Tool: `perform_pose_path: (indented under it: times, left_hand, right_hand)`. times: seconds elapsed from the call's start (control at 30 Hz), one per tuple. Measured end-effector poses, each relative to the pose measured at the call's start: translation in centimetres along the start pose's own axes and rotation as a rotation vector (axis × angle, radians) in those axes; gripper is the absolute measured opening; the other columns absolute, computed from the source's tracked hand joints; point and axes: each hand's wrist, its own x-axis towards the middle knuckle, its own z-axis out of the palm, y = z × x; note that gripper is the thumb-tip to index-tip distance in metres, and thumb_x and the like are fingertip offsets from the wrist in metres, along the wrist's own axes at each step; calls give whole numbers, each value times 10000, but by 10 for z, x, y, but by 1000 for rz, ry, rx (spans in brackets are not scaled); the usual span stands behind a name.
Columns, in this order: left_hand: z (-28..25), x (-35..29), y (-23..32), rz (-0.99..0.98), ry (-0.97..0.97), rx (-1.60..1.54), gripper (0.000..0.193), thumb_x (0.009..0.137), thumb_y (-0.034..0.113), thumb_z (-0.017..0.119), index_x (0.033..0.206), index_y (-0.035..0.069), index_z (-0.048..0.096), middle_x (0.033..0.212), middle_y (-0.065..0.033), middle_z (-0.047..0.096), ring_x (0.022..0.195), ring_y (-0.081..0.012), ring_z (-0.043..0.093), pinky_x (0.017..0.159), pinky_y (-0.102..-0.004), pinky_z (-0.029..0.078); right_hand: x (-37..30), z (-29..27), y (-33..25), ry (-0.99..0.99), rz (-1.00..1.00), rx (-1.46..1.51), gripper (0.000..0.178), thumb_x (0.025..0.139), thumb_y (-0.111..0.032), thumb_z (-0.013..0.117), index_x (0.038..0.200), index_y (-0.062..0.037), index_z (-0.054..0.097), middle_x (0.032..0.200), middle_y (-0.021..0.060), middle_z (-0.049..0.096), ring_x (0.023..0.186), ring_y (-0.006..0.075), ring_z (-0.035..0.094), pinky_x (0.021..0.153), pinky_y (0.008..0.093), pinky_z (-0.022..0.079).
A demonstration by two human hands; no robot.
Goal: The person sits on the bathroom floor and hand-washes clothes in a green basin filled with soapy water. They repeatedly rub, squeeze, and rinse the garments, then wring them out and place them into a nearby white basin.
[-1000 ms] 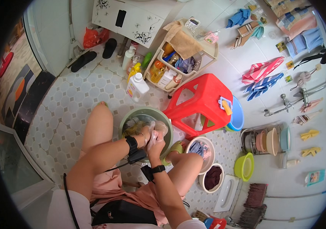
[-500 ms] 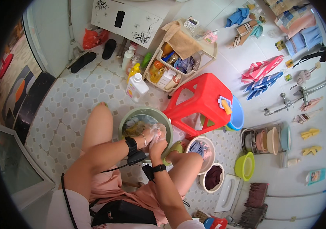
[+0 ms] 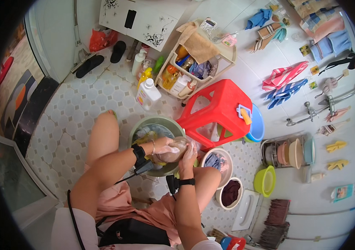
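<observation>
While stretching beige cloth (image 3: 180,143) over the green basin's (image 3: 156,119) right side, gripping it between left hand (image 3: 165,148) and right hand (image 3: 190,153), spreading wider than moments ago, probably exposing more fabric for handling; working beside the red plastic stool (image 3: 227,98), far right.

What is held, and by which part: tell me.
A beige cloth: the right hand holds it by its right edge; the left hand lies across its left part, its grip there unclear.

No readable lettering; a blurred label (image 3: 144,99) on the white bottle (image 3: 150,92).
</observation>
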Motion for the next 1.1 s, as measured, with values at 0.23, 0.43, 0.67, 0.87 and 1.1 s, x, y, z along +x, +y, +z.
perform_pose_path:
  times: [0.23, 0.43, 0.67, 0.87, 1.1]
  left_hand:
    - [-9, 3, 20, -100, 334, -339, 268, 826, 230, 494, 958, 11, 574, 860, -12, 572, 760, -77, 481, 683, -234, 395]
    - [-4, 10, 1, 29, 448, -291, 321, 843, 289, 453, 928, 6, 578, 844, -27, 572, 746, -97, 493, 674, -259, 410]
    - [23, 10, -41, -133, 470, -90, 481, 851, 396, 382, 875, -46, 569, 757, -120, 596, 713, -179, 545, 657, -317, 433]
    - [48, 27, -81, -11, 585, -433, 465, 868, 379, 329, 764, -8, 566, 697, -124, 590, 641, -208, 563, 561, -357, 428]
    - [23, 2, -26, -132, 411, -783, 406, 873, 341, 330, 750, 25, 554, 724, -131, 590, 665, -193, 569, 601, -349, 443]
  right_hand:
    - [-7, 13, 5, -182, 105, -65, 128, 816, -161, 548, 888, -64, 505, 827, 10, 525, 784, 90, 485, 736, 229, 397]
    - [-11, 22, 8, -77, -272, -207, 108, 821, -129, 521, 873, -41, 489, 838, 36, 522, 797, 128, 489, 739, 246, 392]
    - [-48, 47, 3, -70, -346, -800, 167, 840, -171, 478, 747, -32, 476, 651, 136, 495, 575, 254, 490, 575, 338, 409]
    - [-28, 35, 20, 17, -505, -948, 269, 836, -265, 473, 747, -13, 506, 597, 200, 505, 518, 326, 498, 499, 371, 389]
    - [-49, 51, 3, -52, -440, -866, 233, 830, -261, 482, 776, -38, 528, 618, 208, 529, 566, 371, 536, 506, 412, 402]
